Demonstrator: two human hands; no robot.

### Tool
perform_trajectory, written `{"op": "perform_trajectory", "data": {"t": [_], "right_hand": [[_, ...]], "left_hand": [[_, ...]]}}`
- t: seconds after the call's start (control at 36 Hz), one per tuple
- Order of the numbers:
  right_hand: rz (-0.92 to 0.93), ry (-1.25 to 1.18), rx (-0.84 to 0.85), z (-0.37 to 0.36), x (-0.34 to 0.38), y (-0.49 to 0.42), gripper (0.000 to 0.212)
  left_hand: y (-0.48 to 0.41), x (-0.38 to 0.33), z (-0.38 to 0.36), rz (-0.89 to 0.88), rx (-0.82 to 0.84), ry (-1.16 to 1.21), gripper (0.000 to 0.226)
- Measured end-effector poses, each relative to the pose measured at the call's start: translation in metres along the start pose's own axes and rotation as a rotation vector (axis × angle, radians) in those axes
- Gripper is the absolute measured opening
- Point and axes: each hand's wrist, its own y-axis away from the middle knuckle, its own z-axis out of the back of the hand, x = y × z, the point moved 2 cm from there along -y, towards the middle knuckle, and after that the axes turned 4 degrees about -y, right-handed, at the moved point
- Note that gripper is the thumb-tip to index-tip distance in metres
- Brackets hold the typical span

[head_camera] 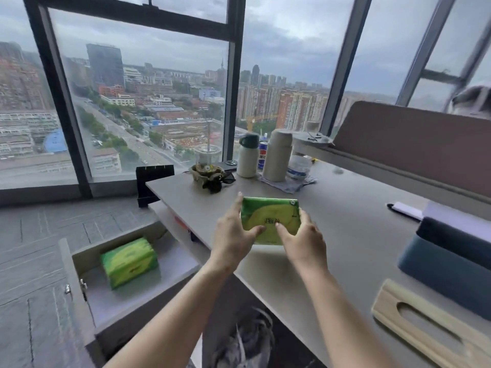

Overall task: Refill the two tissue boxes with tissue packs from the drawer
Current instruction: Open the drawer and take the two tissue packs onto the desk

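We had one green tissue pack (271, 221) up between both hands over the desk (345, 208), so the step in hand, as we judged it, was carrying a pack from the drawer toward a box and readying it to go in. Our left hand (233, 235) closed on the pack's left end, thumb pressed on the near face and the forefinger stretched up along the far left corner; our right hand (305, 240) closed on the right end, thumb on the near face beside the left thumb, the other fingers wrapped behind where we could not see them. Both grips were pinches on the pack and nothing else. Below and left of our left fingers, the open drawer (79, 261) held more green packs (130, 261), well apart from the one we held. To the right of our right fingers, well apart, lay the blue tissue box (446, 266) with its top off, and nearer us the wooden lid (425, 328) with its slot, flat on the desk. A second box we could not make out with certainty; a pale shape behind the blue one might have been it. The next move, to our mind, called for swinging the pack rightward, levelling it over the blue box's open top, and perhaps first tearing its wrapper open so tissues could feed through the lid's slot.
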Motion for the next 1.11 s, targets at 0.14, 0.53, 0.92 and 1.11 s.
{"op": "perform_trajectory", "data": {"t": [0.14,0.53,0.92,1.11], "right_hand": [[-0.076,0.065,0.021,0.02,-0.028,0.002,0.068],[0.123,0.153,-0.113,0.02,0.007,0.007,0.048],[0.538,-0.154,0.091,-0.091,0.113,0.046,0.036],[0.529,-0.303,0.348,-0.179,0.131,0.07,0.033]], "left_hand": [[0.005,-0.014,-0.029,0.034,0.096,0.048,0.086],[0.005,-0.008,-0.006,0.006,0.09,0.104,0.039],[0.02,0.082,0.101,0.152,-0.272,0.106,0.018],[0.027,0.151,0.129,0.307,-0.38,0.082,0.022]]}}
